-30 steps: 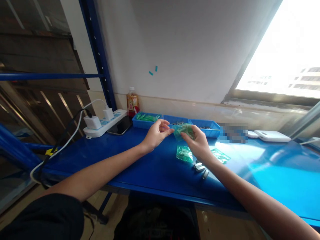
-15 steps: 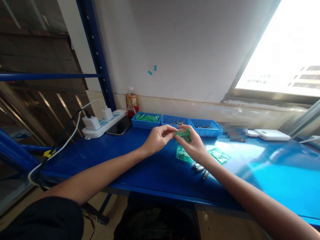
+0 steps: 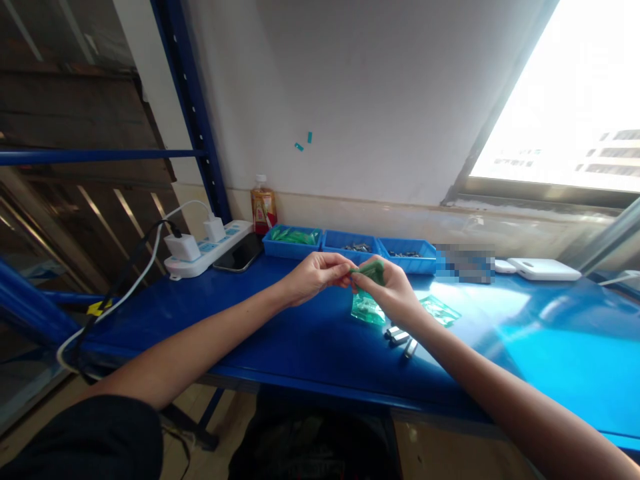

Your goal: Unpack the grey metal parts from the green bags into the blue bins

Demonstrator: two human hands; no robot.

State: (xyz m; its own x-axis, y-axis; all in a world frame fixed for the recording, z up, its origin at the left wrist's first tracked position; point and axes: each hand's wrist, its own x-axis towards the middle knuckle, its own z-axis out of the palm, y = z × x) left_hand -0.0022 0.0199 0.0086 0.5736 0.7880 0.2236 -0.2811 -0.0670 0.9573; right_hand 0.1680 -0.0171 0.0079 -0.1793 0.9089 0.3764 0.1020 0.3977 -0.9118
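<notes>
Between my two hands, above the blue table, is a small green plastic bag. My right hand is closed around its body with thumb and fingers. At the bag's left edge, my left hand pinches with thumb and forefinger. Below my right hand a second green bag lies flat on the table, partly covered by the hand. A third green bag rests to the right, behind my right wrist. Several short metal pieces lie just under my right forearm.
Blue bins stand along the wall: one with green bags, two with small metal parts. Left of them are a bottle, a phone and a power strip with cables. A white box sits at the right.
My left fingertips have closed into a tighter pinch at the bag's edge. The bag in my right hand looks more folded, and my right hand has shifted slightly.
</notes>
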